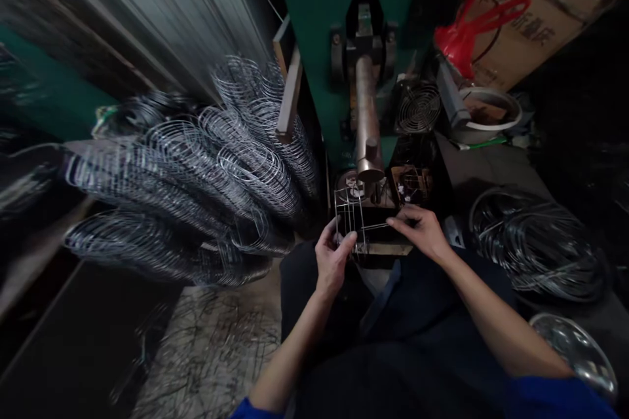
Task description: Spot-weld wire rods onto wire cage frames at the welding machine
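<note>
My left hand [334, 255] is closed on a small wire frame [350, 213] of thin, bright metal rods, gripping its lower left part. The frame stands roughly upright over my lap, just below the metal arm [367, 118] of a green machine [314, 33]. To the right, my right hand [417, 229] pinches the end of a thin metal wire [377, 226] between thumb and fingers. The wire's other end reaches the frame's right side; I cannot tell whether it touches or is joined there.
Stacked wire rings [255, 170] crowd the left. Loose wire pieces [211, 353] lie on a pale surface at lower left. On the right are coiled rings [535, 249], a shiny metal bowl [574, 347], a round tub [515, 111], a fan guard [417, 108] and a cardboard box [550, 6] behind a red object [459, 46].
</note>
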Demonstrator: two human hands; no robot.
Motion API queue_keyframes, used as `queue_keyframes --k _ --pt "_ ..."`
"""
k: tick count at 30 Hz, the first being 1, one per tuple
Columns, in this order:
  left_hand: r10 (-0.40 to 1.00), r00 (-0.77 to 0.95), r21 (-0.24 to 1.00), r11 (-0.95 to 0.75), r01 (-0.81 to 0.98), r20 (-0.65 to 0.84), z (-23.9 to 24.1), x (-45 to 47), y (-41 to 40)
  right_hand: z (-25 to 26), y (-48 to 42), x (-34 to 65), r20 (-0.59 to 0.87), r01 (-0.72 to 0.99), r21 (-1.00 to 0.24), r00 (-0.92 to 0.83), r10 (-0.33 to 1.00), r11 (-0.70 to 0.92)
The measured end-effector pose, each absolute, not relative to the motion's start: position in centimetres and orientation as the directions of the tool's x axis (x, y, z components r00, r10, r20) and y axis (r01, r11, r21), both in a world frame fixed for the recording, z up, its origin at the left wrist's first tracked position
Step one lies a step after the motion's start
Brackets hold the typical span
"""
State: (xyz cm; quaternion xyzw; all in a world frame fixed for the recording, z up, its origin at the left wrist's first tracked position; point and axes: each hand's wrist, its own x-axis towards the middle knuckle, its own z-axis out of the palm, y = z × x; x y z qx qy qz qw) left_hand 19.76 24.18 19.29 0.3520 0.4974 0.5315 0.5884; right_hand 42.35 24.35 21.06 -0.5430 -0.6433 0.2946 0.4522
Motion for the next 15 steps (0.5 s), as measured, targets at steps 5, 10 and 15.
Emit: queue_keyframes --k 5,10,15 --pt "0.97 -0.068 0.933 0.203 -0.298 -0.233 19.2 19.8 25.1 20.8 25.5 42.6 0.273 0.447 -0.857 -0.033 0.962 0.258" --pt "0.974 -0.068 0.93 0.184 -0.318 -0.216 19.0 20.2 25.9 21.2 26.6 43.0 0.272 0.451 -0.854 -0.037 0.962 0.258" --pt "0.973 -0.059 0.922 0.192 -0.337 -0.225 19.3 20.8 26.6 21.5 27.5 43.5 0.27 0.486 -0.837 -0.036 0.962 0.253"
